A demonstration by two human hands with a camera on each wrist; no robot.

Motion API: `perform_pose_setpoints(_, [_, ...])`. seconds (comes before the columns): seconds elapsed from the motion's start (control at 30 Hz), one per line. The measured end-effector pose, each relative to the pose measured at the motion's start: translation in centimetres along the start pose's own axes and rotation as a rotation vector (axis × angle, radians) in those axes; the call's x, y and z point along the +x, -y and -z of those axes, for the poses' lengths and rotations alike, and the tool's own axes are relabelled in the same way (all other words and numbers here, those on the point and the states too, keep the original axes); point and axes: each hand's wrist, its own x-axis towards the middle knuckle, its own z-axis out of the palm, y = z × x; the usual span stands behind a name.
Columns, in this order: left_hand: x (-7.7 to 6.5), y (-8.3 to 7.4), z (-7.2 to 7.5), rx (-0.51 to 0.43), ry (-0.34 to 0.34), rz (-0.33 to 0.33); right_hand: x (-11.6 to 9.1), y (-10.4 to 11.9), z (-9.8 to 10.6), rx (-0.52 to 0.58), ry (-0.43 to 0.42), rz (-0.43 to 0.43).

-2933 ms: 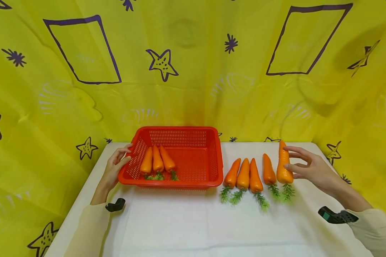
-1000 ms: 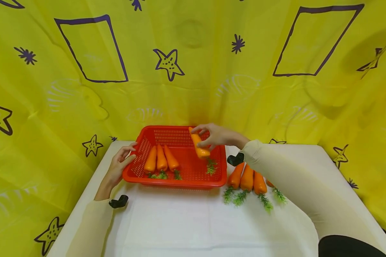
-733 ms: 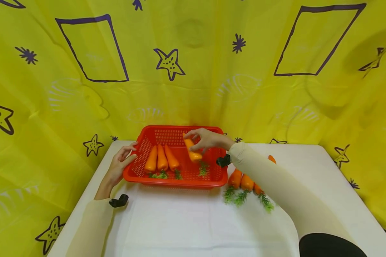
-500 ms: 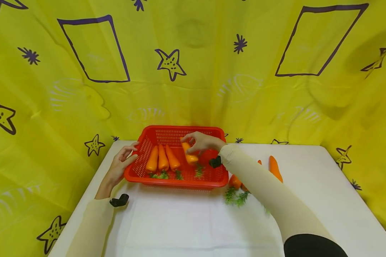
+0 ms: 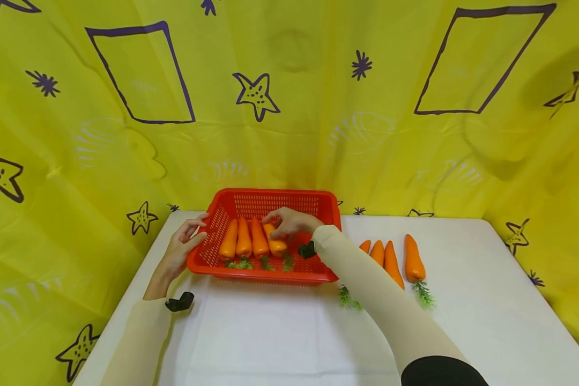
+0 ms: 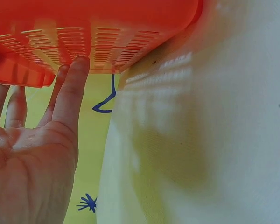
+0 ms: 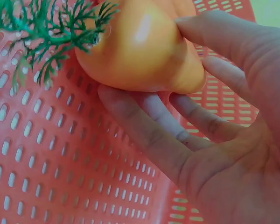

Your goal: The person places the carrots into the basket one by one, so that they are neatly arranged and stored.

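Note:
A red plastic basket (image 5: 262, 275) with slotted walls stands on the table. My left hand (image 5: 177, 252) rests at its left side; in the left wrist view the fingers reach out nearly straight against the outer wall. Inside the basket, my right hand (image 5: 291, 224) holds a glossy orange carrot (image 5: 277, 247) by its body, thumb on one side and fingers on the other, as the right wrist view shows. This carrot (image 7: 135, 51) lies low, its green top toward the front. Close on its left are three more carrots (image 5: 244, 241) in a row, tips to the back.
Right of the basket, several carrots lie on the white table (image 5: 260, 332); one carrot (image 5: 413, 260) sits apart at the far right. The right sleeve (image 5: 376, 289) partly covers the others. Yellow printed cloth (image 5: 299, 150) encloses the back and sides.
My right hand has picked up the rightmost carrot from the table, brought it left into the basket and lowered it beside the three there. The left hand has stayed at the basket's side.

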Motion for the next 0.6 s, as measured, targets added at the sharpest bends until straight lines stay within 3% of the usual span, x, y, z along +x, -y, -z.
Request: perform_pose_setpoints(0.6, [-0.03,0.04,-0.06,0.001,0.002,0.002,0.31,-0.62,-0.56,0.010,-0.014,-0.027])
